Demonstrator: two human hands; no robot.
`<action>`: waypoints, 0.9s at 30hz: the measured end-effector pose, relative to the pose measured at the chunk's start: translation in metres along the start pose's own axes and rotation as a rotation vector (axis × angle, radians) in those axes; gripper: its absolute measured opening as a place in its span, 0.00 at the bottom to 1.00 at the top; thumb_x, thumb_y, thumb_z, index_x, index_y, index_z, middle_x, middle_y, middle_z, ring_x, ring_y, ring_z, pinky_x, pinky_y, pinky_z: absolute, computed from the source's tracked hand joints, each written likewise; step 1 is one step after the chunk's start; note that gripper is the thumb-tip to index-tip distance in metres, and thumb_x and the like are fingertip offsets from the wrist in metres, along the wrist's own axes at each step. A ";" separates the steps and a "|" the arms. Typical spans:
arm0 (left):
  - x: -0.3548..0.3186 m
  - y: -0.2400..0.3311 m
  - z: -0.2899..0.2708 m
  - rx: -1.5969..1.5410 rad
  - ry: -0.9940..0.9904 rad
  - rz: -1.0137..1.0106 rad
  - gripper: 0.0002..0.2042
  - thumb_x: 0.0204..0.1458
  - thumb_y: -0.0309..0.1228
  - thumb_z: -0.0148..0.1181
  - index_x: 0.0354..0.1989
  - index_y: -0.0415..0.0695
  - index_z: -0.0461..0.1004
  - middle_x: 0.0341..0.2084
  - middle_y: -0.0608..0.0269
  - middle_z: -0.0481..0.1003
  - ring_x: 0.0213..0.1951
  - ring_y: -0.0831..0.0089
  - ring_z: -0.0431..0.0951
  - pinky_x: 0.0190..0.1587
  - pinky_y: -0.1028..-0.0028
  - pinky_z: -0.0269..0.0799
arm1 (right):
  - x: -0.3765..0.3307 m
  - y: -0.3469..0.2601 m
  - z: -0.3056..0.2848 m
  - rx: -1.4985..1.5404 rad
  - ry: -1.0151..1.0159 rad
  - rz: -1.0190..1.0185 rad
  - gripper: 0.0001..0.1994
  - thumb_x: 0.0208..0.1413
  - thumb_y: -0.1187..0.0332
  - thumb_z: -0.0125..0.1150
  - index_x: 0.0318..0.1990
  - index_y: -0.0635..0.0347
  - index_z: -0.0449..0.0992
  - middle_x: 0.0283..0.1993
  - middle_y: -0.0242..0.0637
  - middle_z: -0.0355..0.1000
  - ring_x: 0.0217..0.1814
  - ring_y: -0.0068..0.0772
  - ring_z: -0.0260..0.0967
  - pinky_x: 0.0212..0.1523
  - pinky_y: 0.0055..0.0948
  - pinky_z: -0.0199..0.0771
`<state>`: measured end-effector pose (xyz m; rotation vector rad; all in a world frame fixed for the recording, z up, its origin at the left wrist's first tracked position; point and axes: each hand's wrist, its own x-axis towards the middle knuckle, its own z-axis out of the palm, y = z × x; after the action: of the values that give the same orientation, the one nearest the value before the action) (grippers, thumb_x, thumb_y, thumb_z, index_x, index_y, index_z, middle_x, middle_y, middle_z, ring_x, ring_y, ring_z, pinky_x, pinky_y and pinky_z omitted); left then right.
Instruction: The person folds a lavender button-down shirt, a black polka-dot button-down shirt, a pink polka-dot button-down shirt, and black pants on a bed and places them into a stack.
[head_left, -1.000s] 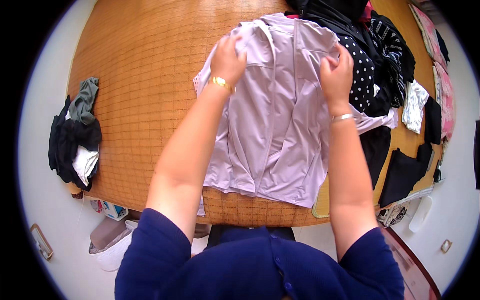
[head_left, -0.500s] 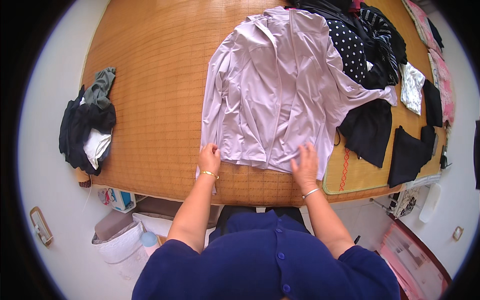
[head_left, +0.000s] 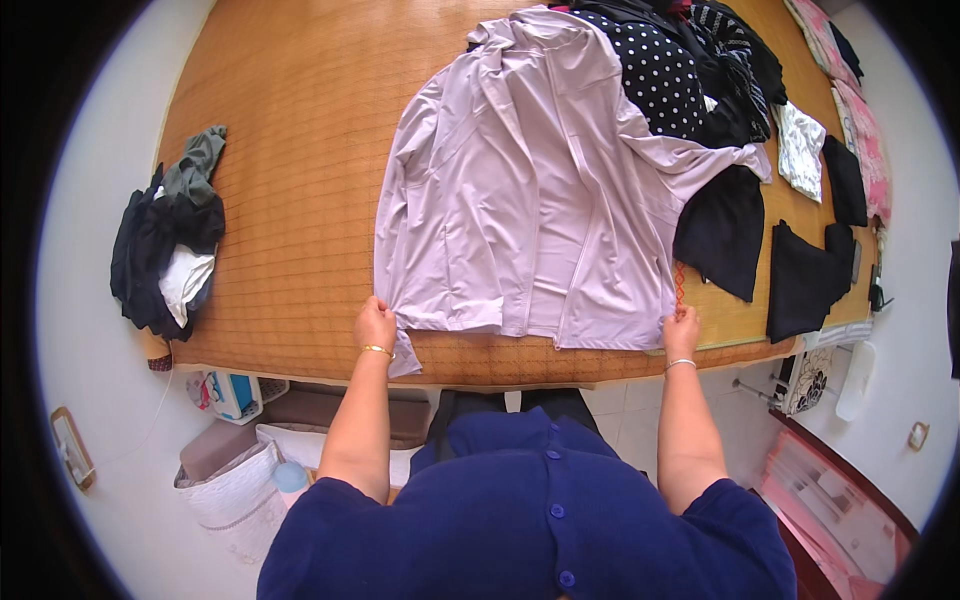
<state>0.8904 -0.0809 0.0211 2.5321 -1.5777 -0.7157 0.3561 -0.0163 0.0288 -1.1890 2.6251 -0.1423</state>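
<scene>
Both hands have slid apart to the hem corners: left hand [head_left: 375,325] pinches the jacket [head_left: 530,200] at 7 o'clock, right hand [head_left: 681,327] at 5. The jacket now lies flatter on the mat [head_left: 290,180], judged ready for folding.

Dark clothes pile [head_left: 700,60] cut off at top edge, partly under lilac jacket [head_left: 540,190]

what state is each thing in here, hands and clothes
lilac jacket: spread flat, front open
left hand: pinching the hem's left corner
right hand: pinching the hem's right corner
dark clothes pile: bunched at the mat's left edge
polka-dot garment: partly under the jacket
</scene>
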 end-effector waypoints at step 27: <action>0.081 0.356 0.086 -0.775 -0.503 0.167 0.13 0.44 0.30 0.59 0.36 0.37 0.74 0.23 0.62 0.77 0.25 0.75 0.76 0.31 0.74 0.72 | -0.055 -0.136 0.027 0.211 -0.130 -0.329 0.13 0.44 0.72 0.58 0.39 0.62 0.65 0.35 0.47 0.69 0.36 0.49 0.70 0.38 0.42 0.71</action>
<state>0.5880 -0.3029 0.0236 1.7123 -1.2256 -1.6373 0.4971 -0.0644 0.0396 -1.4866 2.2237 -0.3792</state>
